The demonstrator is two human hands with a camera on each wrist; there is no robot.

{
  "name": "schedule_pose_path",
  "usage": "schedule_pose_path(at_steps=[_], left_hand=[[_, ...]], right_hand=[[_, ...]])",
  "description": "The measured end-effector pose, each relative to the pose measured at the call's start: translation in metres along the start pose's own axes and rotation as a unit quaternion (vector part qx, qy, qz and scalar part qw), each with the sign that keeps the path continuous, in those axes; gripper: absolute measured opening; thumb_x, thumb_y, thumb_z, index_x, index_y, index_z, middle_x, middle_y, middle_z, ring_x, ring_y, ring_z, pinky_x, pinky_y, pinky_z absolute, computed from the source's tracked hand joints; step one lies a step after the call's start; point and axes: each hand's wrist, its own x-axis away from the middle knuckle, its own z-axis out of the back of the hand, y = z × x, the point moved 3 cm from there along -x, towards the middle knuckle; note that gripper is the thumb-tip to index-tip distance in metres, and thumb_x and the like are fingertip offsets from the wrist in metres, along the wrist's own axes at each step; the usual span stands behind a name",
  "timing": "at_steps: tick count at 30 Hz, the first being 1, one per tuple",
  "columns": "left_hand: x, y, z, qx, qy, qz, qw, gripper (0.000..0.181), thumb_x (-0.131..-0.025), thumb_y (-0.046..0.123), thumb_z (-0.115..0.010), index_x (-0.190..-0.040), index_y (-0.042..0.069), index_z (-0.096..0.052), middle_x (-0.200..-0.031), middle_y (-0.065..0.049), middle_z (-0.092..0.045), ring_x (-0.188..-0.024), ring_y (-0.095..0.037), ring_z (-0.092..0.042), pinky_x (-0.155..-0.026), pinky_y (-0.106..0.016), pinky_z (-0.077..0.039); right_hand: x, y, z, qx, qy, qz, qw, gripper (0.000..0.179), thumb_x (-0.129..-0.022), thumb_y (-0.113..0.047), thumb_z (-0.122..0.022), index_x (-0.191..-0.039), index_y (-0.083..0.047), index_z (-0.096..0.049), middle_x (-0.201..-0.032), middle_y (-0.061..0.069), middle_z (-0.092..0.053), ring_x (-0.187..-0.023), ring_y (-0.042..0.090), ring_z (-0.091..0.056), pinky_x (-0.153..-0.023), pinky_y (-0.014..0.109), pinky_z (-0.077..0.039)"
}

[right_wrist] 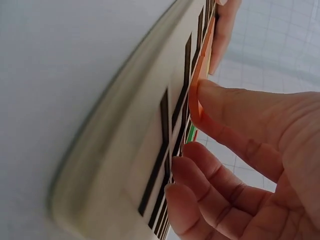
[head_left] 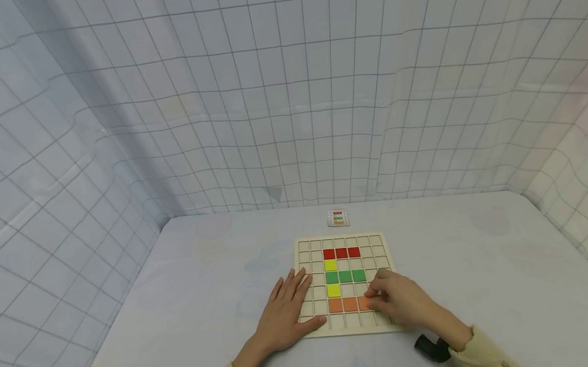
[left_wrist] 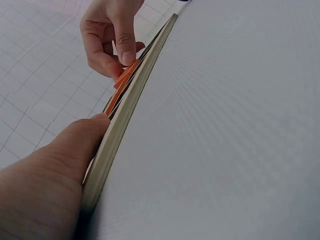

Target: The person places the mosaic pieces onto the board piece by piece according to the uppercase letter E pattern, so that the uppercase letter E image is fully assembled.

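Observation:
A pale gridded board [head_left: 351, 320] lies on the table. My right hand [head_left: 404, 299] is over its lower right part and pinches an orange square tile [right_wrist: 194, 100] between thumb and index finger. In the left wrist view that tile [left_wrist: 123, 79] tilts up from the grid, at the right end of a row with two flat orange tiles [head_left: 342, 305]. My left hand [head_left: 285, 315] rests on the board's left edge with fingers spread, its thumb along the lower left corner. Above the orange row sit yellow tiles [head_left: 334, 290], a green row [head_left: 345, 276] and a red row [head_left: 341, 253].
Behind the board lies a small card [head_left: 338, 218] printed with a coloured grid pattern. A white cloth covers the table [head_left: 203, 281]. White curtains with a dark check [head_left: 288, 104] hang at the back and on both sides. Dark straps with camera mounts [head_left: 432, 348] sit on the wrists.

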Motion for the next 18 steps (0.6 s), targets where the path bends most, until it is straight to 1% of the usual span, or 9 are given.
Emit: schedule_pose_path(at_steps=[4, 7, 11, 18], left_hand=[[0.0003, 0.0003, 0.0002, 0.0, 0.0, 0.001, 1.0, 0.086, -0.089, 0.067, -0.044, -0.151, 0.01, -0.027, -0.155, -0.008, -0.021, -0.143, -0.026, -0.011, -0.112, -0.048, -0.009], [0.0002, 0.0002, -0.0001, 0.0, 0.005, -0.001, 1.0, 0.086, -0.089, 0.066, -0.045, -0.151, 0.009, -0.028, -0.155, -0.009, -0.022, -0.142, -0.027, -0.012, -0.112, -0.049, -0.01], [0.0001, 0.0001, -0.0004, -0.004, 0.008, -0.002, 1.0, 0.086, -0.089, 0.067, -0.044, -0.15, 0.009, -0.028, -0.154, -0.009, -0.023, -0.142, -0.028, -0.013, -0.111, -0.05, -0.011], [0.0003, 0.0001, -0.0002, 0.002, 0.0, 0.003, 1.0, 0.085, -0.089, 0.066, -0.045, -0.151, 0.01, -0.027, -0.155, -0.009, -0.022, -0.142, -0.027, -0.012, -0.112, -0.049, -0.01]], right_hand=[[0.0011, -0.0009, 0.0024, 0.011, 0.019, 0.003, 0.9998, 0.007, -0.076, -0.017, -0.08, -0.082, -0.015, -0.076, -0.083, -0.013, -0.049, -0.067, 0.002, -0.043, -0.056, 0.021, -0.041], [0.0012, -0.0013, 0.0037, 0.015, 0.025, 0.004, 0.9996, 0.006, -0.075, -0.017, -0.082, -0.077, -0.015, -0.076, -0.081, -0.014, -0.047, -0.066, 0.001, -0.042, -0.055, 0.02, -0.04], [0.0014, -0.001, 0.0043, 0.01, 0.022, 0.003, 0.9997, 0.007, -0.074, -0.017, -0.082, -0.077, -0.016, -0.076, -0.08, -0.016, -0.047, -0.065, 0.001, -0.042, -0.055, 0.02, -0.04], [0.0021, 0.0022, 0.0047, -0.007, 0.005, 0.002, 1.0, 0.007, -0.075, -0.016, -0.081, -0.08, -0.015, -0.076, -0.079, -0.016, -0.049, -0.066, 0.001, -0.044, -0.056, 0.021, -0.042]])
